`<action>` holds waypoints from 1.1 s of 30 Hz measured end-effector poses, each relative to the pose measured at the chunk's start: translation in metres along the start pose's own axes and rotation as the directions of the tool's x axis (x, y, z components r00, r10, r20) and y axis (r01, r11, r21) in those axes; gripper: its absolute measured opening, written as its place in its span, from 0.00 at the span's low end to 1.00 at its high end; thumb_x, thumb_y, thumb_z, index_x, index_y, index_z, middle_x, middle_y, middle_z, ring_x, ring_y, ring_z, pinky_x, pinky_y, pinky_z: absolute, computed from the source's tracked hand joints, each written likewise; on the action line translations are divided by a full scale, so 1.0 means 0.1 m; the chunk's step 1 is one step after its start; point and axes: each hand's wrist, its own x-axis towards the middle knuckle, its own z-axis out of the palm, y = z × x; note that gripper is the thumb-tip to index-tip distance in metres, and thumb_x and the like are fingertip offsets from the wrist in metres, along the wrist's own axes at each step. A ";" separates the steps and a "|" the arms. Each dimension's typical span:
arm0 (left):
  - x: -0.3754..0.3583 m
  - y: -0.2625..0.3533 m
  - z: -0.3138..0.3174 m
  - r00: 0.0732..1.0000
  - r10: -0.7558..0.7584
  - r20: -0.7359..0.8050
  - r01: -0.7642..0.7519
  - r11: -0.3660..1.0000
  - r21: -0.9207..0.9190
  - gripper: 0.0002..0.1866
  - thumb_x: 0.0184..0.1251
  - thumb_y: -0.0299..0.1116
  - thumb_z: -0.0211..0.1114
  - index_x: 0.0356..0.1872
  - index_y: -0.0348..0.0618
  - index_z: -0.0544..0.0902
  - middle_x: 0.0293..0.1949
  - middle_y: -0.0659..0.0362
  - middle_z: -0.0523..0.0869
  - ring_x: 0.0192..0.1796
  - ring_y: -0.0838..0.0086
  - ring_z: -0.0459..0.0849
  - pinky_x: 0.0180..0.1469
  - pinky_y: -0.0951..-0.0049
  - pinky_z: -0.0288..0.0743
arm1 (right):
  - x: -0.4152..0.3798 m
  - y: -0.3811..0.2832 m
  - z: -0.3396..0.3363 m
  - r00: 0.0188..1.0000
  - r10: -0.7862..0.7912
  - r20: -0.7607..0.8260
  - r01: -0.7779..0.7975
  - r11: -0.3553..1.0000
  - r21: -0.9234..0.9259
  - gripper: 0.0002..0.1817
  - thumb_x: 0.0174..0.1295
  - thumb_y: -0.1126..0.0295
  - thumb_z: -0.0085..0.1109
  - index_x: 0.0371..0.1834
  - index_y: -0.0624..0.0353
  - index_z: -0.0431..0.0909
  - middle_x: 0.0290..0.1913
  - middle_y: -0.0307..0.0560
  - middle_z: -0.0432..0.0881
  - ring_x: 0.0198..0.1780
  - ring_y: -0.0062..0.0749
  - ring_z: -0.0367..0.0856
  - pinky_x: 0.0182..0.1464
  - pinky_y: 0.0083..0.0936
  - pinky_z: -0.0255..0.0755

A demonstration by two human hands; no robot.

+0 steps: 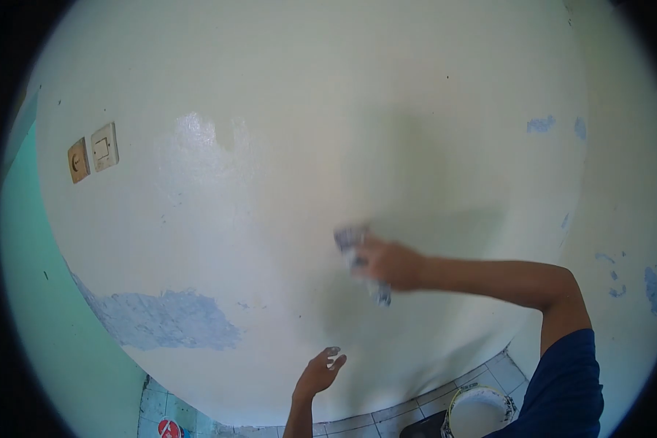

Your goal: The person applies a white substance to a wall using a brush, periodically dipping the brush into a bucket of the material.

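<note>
My right hand [394, 264] is wrapped around a crumpled grey-and-white cloth [352, 237], blurred by motion, and holds it up against the pale wall [285, 182]. Part of the cloth hangs below the fingers. Lower down, my left hand [320, 372] is raised in front of the wall, its thumb and fingers curved and apart. Greyish-white residue shows on its fingertips. Bluish-grey bare patches mark the wall, the largest patch [164, 319] being at the lower left.
A white bucket [451, 416] with a smeared rim stands on the tiled floor [387, 413] at lower right, beside a dark object [425, 426]. A red-and-white container [169, 428] is at lower left. A socket [79, 160] and a light switch [104, 147] are on the wall.
</note>
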 end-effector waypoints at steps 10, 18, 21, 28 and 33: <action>-0.03 -0.01 -0.22 0.999 0.038 -0.021 -0.038 0.999 0.015 0.26 0.65 0.46 0.58 0.55 0.36 0.72 0.54 0.47 0.77 0.54 0.56 0.78 0.55 0.65 0.71 | 0.77 0.64 -1.18 0.854 0.192 -0.483 0.021 0.916 0.401 0.09 0.47 0.76 0.56 0.32 0.54 0.81 0.32 0.46 0.82 0.36 0.35 0.81 0.42 0.30 0.73; -0.14 -0.10 -0.26 0.999 0.012 -0.046 -0.013 1.000 -0.016 0.25 0.65 0.45 0.58 0.55 0.36 0.72 0.54 0.47 0.77 0.54 0.56 0.79 0.54 0.65 0.72 | 0.91 0.35 -0.54 0.978 -0.029 -0.209 -0.068 0.893 -0.446 0.07 0.48 0.71 0.53 0.32 0.50 0.76 0.43 0.50 0.74 0.51 0.46 0.72 0.45 0.38 0.75; -0.19 -0.20 -0.32 0.996 0.008 -0.090 -0.010 1.000 -0.024 0.25 0.64 0.45 0.59 0.55 0.36 0.73 0.54 0.47 0.78 0.53 0.56 0.79 0.54 0.65 0.72 | 0.46 -0.33 0.30 0.993 -0.113 0.042 0.118 0.983 -0.142 0.05 0.50 0.70 0.53 0.32 0.52 0.74 0.40 0.50 0.73 0.50 0.49 0.72 0.41 0.34 0.77; -0.22 -0.27 -0.41 0.996 0.024 -0.089 -0.022 1.000 0.019 0.24 0.65 0.44 0.59 0.55 0.36 0.72 0.53 0.47 0.78 0.54 0.56 0.78 0.53 0.65 0.73 | 0.23 0.30 0.60 0.962 0.036 -0.270 0.130 0.810 0.572 0.06 0.49 0.73 0.54 0.31 0.52 0.78 0.34 0.46 0.80 0.38 0.41 0.78 0.44 0.38 0.70; -0.12 -0.23 -0.28 0.995 0.059 -0.080 -0.060 0.998 -0.012 0.23 0.65 0.43 0.59 0.54 0.37 0.72 0.53 0.48 0.78 0.53 0.59 0.79 0.53 0.66 0.72 | 0.49 0.52 -1.25 0.768 0.203 -0.608 -0.167 0.979 0.116 0.07 0.52 0.79 0.51 0.31 0.56 0.77 0.34 0.42 0.82 0.41 0.34 0.80 0.48 0.28 0.72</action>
